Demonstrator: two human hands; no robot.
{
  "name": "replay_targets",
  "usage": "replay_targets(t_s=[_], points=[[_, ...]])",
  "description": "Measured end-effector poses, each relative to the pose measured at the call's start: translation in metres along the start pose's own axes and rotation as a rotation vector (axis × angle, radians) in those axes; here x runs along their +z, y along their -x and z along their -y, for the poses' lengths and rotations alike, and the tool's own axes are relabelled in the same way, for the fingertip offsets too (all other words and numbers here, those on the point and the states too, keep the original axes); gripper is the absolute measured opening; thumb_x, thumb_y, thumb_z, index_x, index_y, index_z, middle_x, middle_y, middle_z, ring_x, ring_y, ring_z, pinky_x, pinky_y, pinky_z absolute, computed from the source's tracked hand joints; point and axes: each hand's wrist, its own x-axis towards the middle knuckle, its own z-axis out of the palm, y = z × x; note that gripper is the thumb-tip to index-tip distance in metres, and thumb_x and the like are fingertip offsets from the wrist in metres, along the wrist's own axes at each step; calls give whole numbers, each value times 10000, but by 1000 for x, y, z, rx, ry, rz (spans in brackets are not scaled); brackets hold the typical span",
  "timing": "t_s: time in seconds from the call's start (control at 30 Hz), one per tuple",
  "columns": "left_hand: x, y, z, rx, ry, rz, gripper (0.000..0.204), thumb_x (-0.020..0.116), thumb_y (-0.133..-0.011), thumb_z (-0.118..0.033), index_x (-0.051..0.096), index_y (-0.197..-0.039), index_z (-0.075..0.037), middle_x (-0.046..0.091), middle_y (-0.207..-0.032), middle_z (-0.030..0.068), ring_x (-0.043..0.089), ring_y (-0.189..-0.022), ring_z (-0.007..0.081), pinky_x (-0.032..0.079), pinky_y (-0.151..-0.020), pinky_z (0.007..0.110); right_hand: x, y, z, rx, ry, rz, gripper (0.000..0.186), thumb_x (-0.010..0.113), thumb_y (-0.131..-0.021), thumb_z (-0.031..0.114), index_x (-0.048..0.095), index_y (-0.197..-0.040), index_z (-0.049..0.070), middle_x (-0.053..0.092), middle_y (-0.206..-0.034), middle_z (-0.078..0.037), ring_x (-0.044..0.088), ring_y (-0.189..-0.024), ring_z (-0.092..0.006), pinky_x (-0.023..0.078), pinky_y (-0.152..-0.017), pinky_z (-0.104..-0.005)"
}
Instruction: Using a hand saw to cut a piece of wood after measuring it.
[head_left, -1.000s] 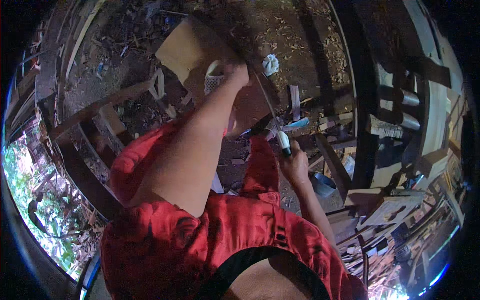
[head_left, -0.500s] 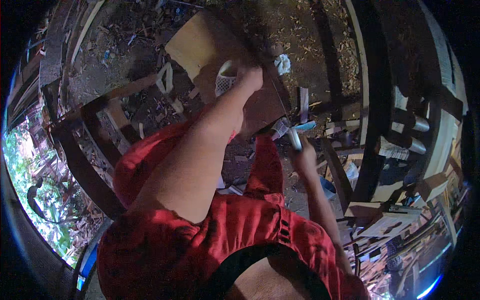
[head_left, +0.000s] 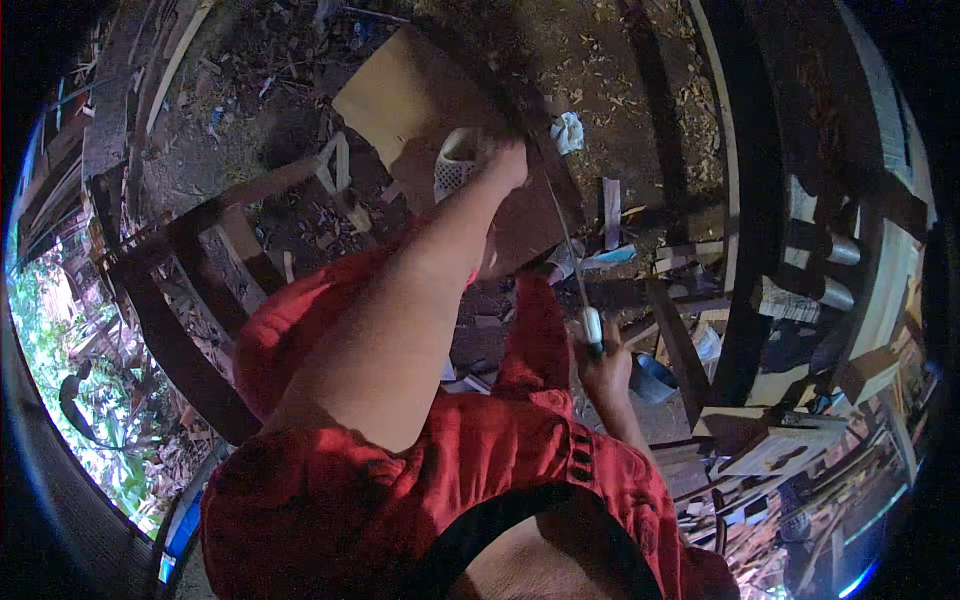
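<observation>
A broad brown wooden board [head_left: 385,95] lies angled in front of me, part sunlit and part in shade. My left hand [head_left: 505,163] is closed at its far right edge; the fingertips are lost in shadow. Beside this hand, a foot in a pale perforated shoe [head_left: 452,178] is on the board. My right hand [head_left: 604,365], lower and to the right, grips the white handle of a handsaw [head_left: 593,328]. Seen nearly edge-on, the thin blade runs up from the handle to the board's right part. Shadow hides where the teeth meet the wood.
Crumpled white material [head_left: 567,132] lies on the chip-strewn ground past the board. A light blue piece [head_left: 608,257] and a wood offcut [head_left: 612,212] are to the right. A dark bucket [head_left: 653,380] stands beside my right arm. Timber framing [head_left: 735,200] lines the right side.
My right hand has drawn the saw back toward my body, showing more blade between handle and board. My left hand and the shoe stay nearly in place.
</observation>
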Motion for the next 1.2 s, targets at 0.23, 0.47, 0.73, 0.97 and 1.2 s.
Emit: replay_targets(t_s=[0.23,0.47,0.73,0.97,1.2], points=[[-20,6,-8,-7,-160,11,437,600,-670,-213,546,-1059,-21,555,-1071,172,496,-1039,341,181,-1025,460,5,22,-28,-107,-84,-100,232,597,-744,148,511,-914,16,537,-658,-218,532,-617,-421,420,-504,-418],[-32,14,-13,-18,-349,-10,495,534,-708,-191,467,-1168,-22,457,-1209,178,406,-1147,313,232,-1001,448,29,-93,4,-30,103,91,376,609,-714,246,505,-974,-6,576,-746,-231,559,-679,-413,446,-581,-456],[-38,15,-15,-50,-238,44,621,601,-688,-257,399,-1226,-21,404,-1264,165,363,-1184,304,233,-1010,430,23,-52,-4,-77,21,-12,396,624,-693,271,481,-974,30,567,-724,-234,548,-670,-422,438,-565,-466],[-24,12,-6,43,-267,-101,632,670,-626,-275,471,-1170,-24,433,-1235,160,381,-1166,304,251,-1001,433,-8,32,-25,28,-77,0,301,603,-696,130,488,-944,2,538,-685,-245,535,-677,-430,425,-551,-434],[-23,10,-9,1,-338,-73,452,534,-702,-205,524,-1117,-25,446,-1218,181,386,-1162,302,258,-994,408,35,-113,14,-269,135,-83,323,588,-744,188,533,-1035,61,587,-765,-197,567,-699,-391,443,-575,-436]])
